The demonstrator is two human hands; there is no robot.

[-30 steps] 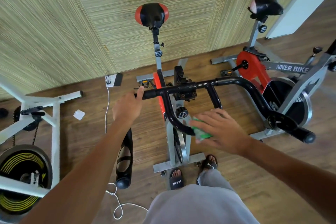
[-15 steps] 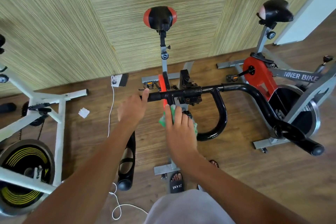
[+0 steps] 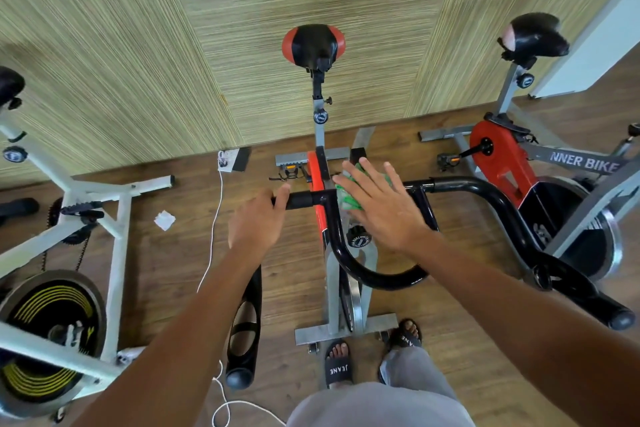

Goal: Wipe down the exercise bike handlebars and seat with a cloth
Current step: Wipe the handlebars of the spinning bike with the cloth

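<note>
We look down on the exercise bike [image 3: 332, 253] from its front end, our feet in black sandals [image 3: 338, 367] by its front base bar. Its long axis runs straight away from us toward the wall: front bar nearest, seat post farthest. The seat [image 3: 313, 42], black with red sides, sits at the far end near the striped wall [image 3: 207, 45], its narrow nose pointing back toward us.

The handlebars [image 3: 374, 274] lie across that axis. The straight crossbar runs left to right, a black loop hangs from it toward us, and the right side sweeps out and down to a grip end near the right edge of the view. The left grip hangs below our left forearm.

Our left hand [image 3: 258, 218] reaches forward, palm down, and its fingers curl over the left stub of the crossbar, holding it. Our right hand [image 3: 379, 204] lies flat on the middle of the crossbar, fingers [image 3: 367, 172] straight and spread, pointing away from us, pressing the green cloth [image 3: 346, 198] against the bar. The cloth is bunched under the palm and shows past the fingers on the left and far sides.

On the wooden floor [image 3: 450, 340], a white bike [image 3: 69, 236] stands to the left and a red and grey bike [image 3: 540, 166] to the right. A white cable [image 3: 211, 243] trails from a socket [image 3: 227, 159] by the wall, and a scrap of white paper [image 3: 164, 220] lies nearby.
</note>
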